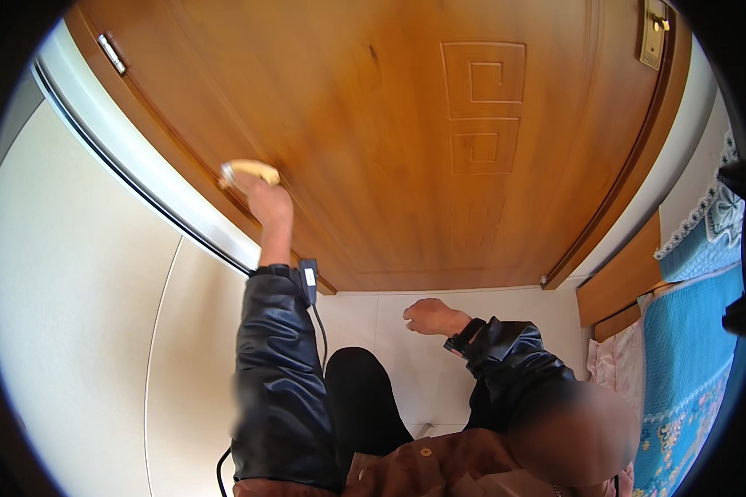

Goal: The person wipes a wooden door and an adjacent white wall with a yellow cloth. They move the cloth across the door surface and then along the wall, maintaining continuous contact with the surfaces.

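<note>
My left hand (265,197) is closed around a pale yellow cloth or sponge-like item (255,169), slightly blurred, near the left edge of a brown wooden door (360,186). Whether the item touches the wood, I cannot tell. Lower down, my right hand (436,317) is curled with nothing visible in it, over the pale floor in front of the door's bottom edge. Both forearms wear dark shiny sleeves, and a small device with a cable (309,279) sits at the left wrist.
A metal hinge (112,54) is at the door's upper left, and a brass handle plate (653,37) at its upper right. White wall panels (99,261) stand at the left. Blue quilted fabric (684,335) covers furniture at the right.
</note>
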A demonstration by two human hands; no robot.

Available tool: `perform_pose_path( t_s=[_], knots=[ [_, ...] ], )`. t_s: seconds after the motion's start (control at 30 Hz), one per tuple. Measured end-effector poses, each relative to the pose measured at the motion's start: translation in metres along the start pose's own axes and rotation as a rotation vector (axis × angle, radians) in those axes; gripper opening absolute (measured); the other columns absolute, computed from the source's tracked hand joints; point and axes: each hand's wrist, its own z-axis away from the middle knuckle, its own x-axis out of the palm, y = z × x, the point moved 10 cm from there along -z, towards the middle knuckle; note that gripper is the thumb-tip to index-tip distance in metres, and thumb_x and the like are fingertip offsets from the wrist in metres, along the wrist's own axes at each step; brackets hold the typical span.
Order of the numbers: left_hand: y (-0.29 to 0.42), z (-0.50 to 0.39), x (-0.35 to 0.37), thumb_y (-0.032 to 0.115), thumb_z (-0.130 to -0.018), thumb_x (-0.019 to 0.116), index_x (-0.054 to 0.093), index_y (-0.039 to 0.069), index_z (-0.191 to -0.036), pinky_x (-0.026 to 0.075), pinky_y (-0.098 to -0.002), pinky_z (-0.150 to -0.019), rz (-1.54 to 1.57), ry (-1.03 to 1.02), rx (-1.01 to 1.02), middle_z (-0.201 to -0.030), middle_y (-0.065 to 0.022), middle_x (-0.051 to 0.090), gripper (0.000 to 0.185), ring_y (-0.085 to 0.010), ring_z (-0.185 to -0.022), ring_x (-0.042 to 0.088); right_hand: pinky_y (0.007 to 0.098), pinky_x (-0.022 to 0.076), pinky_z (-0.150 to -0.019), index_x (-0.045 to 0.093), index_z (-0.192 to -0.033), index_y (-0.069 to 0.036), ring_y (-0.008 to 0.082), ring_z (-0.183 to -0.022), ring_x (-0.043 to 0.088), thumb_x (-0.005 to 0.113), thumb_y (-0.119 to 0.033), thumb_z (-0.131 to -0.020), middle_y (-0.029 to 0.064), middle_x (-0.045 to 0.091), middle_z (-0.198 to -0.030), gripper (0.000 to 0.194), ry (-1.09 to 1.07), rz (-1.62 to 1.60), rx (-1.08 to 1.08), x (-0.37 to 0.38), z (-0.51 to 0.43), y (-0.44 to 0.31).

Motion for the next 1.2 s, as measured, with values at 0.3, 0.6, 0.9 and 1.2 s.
perform_pose_path(
  t_s=[0.3,0.6,0.9,1.2],
  knots=[
    [0.038,-0.059,-0.051,-0.012,-0.082,0.054,0.02,-0.008,-0.149,0.029,-0.0417,-0.117,-0.008,0.216,0.305,-0.154,-0.0299,0.026,0.075,-0.0439,-0.141,0.03,0.0502,0.0517,-0.079,0.068,-0.084,-0.002,0.0411,-0.09,0.064,0.059,-0.023,-0.079,0.0209,0.067,-0.089,0.024,0.038,-0.009,-0.017,-0.008,0.002,-0.003],
    [-0.058,-0.014,0.022,-0.004,-0.084,0.054,0.007,-0.009,-0.149,0.041,-0.0437,-0.107,0.011,-0.229,-0.315,-0.146,-0.0329,0.036,0.081,-0.0457,-0.125,0.049,0.0505,0.0522,-0.077,0.068,-0.083,-0.001,0.0412,-0.089,0.065,0.06,-0.022,-0.078,0.0214,0.067,-0.088,0.023,0.043,-0.014,-0.029,-0.006,0.003,-0.007],
    [0.138,0.006,-0.036,-0.012,-0.079,0.053,0.017,-0.008,-0.15,0.018,-0.0503,-0.12,0.058,0.065,0.595,-0.151,-0.0398,0.017,0.079,-0.0549,-0.142,0.016,0.0499,0.0529,-0.076,0.07,-0.085,0.0,0.0413,-0.086,0.066,0.059,-0.018,-0.08,0.0225,0.068,-0.088,0.023,-0.019,-0.005,-0.025,0.001,-0.001,-0.011],
    [0.171,0.08,0.022,0.02,-0.082,0.073,0.019,-0.002,-0.152,0.013,-0.0621,-0.116,0.125,-0.006,0.566,-0.153,-0.0371,0.015,0.091,-0.0559,-0.143,0.012,0.0504,0.0536,-0.074,0.069,-0.083,0.005,0.0419,-0.085,0.066,0.06,-0.013,-0.078,0.024,0.068,-0.087,0.021,-0.015,0.002,-0.017,-0.007,0.002,-0.014]
  ],
)
